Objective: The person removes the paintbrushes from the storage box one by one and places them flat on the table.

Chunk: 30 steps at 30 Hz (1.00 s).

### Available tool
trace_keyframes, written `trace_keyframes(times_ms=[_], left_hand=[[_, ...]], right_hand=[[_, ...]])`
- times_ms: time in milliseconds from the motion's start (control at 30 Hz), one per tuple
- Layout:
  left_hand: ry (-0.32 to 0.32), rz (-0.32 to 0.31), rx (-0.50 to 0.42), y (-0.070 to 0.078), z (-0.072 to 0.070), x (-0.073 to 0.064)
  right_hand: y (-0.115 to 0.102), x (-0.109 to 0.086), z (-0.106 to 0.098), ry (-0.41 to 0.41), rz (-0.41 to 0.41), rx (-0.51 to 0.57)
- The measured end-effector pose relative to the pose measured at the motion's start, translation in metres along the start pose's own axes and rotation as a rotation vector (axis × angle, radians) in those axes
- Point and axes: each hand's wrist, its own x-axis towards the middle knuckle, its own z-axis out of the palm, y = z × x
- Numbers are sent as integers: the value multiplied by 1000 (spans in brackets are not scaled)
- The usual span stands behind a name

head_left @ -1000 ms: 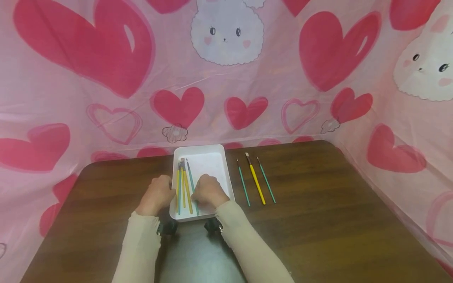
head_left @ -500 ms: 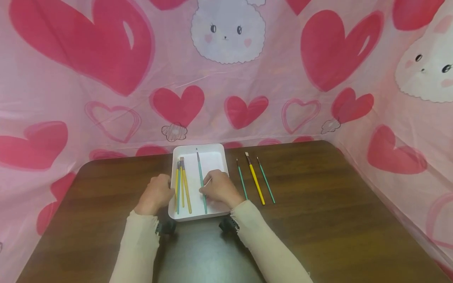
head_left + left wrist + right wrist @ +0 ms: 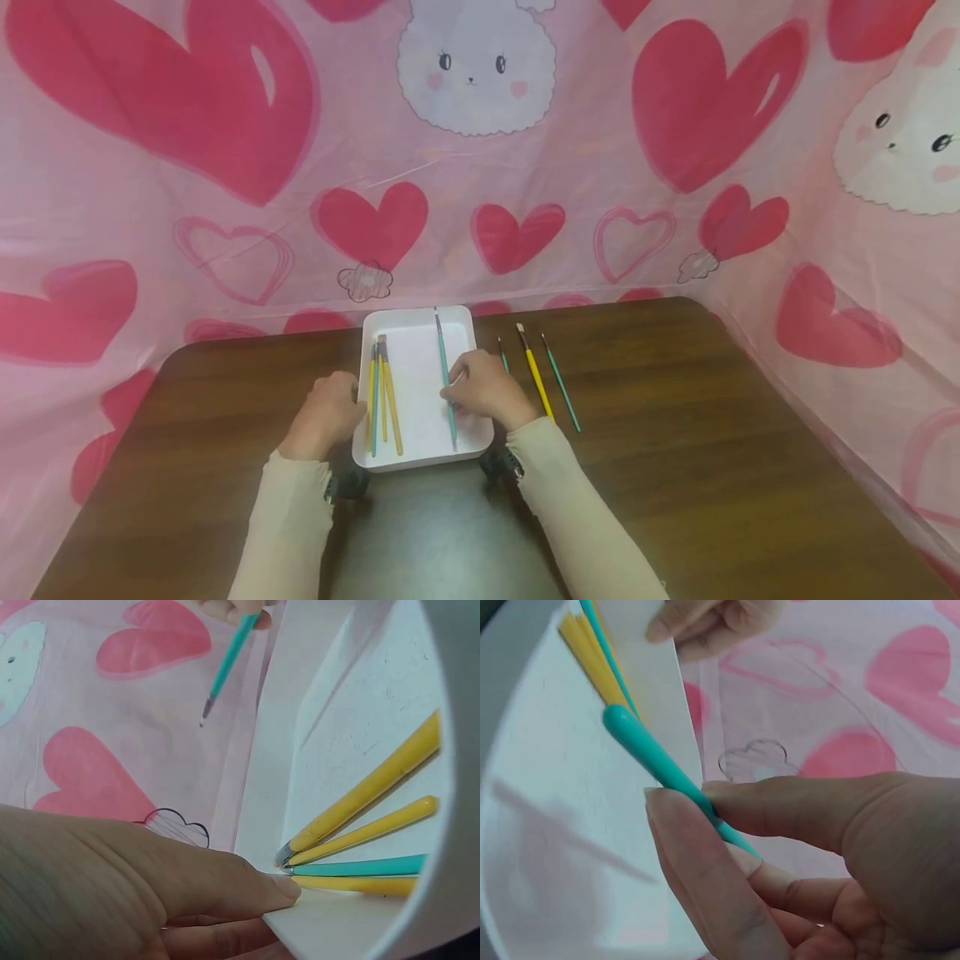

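Head view: right grip (image 3: 486, 387) pinches teal brush (image 3: 443, 357) over right side of white tray (image 3: 420, 367), shifted rightward, now apart from four brushes (image 3: 392, 404) at left; left grip (image 3: 326, 412) holds left wall.

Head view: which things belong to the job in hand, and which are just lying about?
Likely in the job:
left hand, gripping the tray
right hand, pinching a teal brush
four brushes in the tray
three brushes beside the tray, probably

Just surroundings:
table
heart-print cloth

Pink backdrop (image 3: 585, 167), red hearts (image 3: 697, 104), white cartoon animal faces (image 3: 476, 100), brown wood-grain table (image 3: 675, 467)
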Motion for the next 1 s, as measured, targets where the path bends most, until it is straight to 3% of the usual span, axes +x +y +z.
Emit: trace_keyframes(times_ms=[233,600,1000], left_hand=[[5,2,3,-1,1,-1],[13,18,9,-2,1,-1],[8,11,14,-2,1,0]], right_hand=[[7,1,-15,-29,-11,9],[22,2,-42,-26,-2,124],[34,0,-63,-8,26,70]])
